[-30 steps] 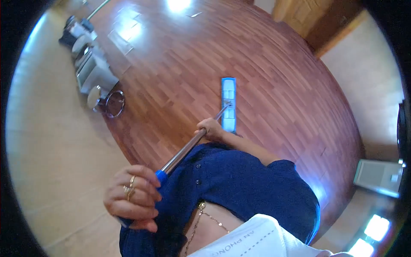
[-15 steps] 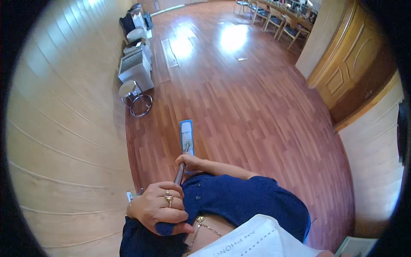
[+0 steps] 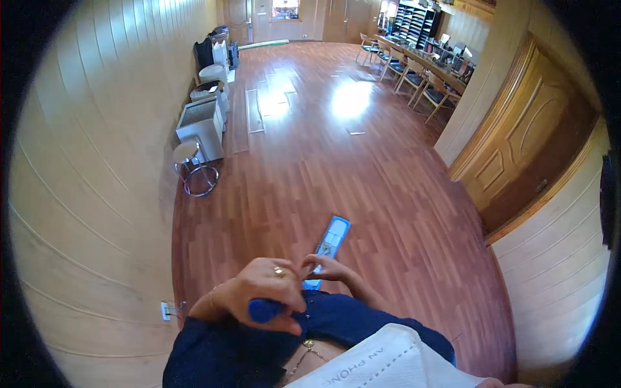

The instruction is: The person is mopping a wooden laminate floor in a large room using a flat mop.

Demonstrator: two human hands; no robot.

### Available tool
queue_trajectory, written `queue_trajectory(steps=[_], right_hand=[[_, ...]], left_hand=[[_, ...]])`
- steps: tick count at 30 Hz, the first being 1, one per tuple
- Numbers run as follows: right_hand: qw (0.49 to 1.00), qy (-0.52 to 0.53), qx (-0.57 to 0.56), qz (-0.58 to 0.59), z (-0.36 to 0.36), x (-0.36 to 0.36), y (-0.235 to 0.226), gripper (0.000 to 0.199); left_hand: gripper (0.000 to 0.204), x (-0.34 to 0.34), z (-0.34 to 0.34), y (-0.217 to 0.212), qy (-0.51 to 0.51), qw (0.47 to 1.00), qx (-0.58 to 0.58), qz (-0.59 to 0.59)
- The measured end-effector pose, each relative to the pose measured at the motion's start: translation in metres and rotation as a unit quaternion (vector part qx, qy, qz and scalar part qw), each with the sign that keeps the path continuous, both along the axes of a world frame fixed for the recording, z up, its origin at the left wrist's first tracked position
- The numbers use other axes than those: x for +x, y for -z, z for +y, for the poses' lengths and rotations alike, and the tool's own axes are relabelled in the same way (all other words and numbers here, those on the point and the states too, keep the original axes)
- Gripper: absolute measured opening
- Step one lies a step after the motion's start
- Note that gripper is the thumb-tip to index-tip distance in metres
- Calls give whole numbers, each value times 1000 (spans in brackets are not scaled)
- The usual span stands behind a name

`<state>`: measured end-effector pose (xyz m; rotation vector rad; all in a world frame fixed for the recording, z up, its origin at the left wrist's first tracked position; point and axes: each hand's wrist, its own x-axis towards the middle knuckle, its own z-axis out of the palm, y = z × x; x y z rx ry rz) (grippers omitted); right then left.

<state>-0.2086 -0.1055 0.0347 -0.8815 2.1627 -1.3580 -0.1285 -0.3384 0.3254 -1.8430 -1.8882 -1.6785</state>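
A flat mop (image 3: 336,229) with a blue pad and pale plate rests on the wooden floor in front of me, slanting toward the upper right. Its handle runs up toward my body, mostly hidden by my hands. My left hand (image 3: 268,288), with a gold ring, is wrapped around the top of the handle; the blue end cap (image 3: 262,311) pokes out of the fist. Lower down, my right hand (image 3: 325,266) is closed round the handle, in front of my dark blue clothing.
A round stool (image 3: 196,171) and white cabinets (image 3: 204,132) line the left wall. Chairs (image 3: 436,97) stand along a long desk at far right. A wooden door (image 3: 527,142) is on the right. Flat strips (image 3: 254,111) lie on the floor ahead. A wall socket (image 3: 165,311) is at lower left.
The mop head has swung to the right and turned from nearly straight ahead to slanted. Both hands moved rightward with the handle. My view has tilted up, showing more of the far room.
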Motion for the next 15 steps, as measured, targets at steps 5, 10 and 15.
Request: queue_trajectory(steps=[5, 10, 15], right_hand=[[972, 57, -228, -24, 63, 55, -161, 81], [857, 203, -209, 424, 65, 131, -275, 91], [749, 210, 88, 622, 48, 174, -312, 22]], left_hand=[[27, -39, 63, 73, -80, 993, -29, 83], [19, -73, 157, 159, 28, 978, -151, 141], [27, -82, 195, 244, 141, 972, -184, -26]])
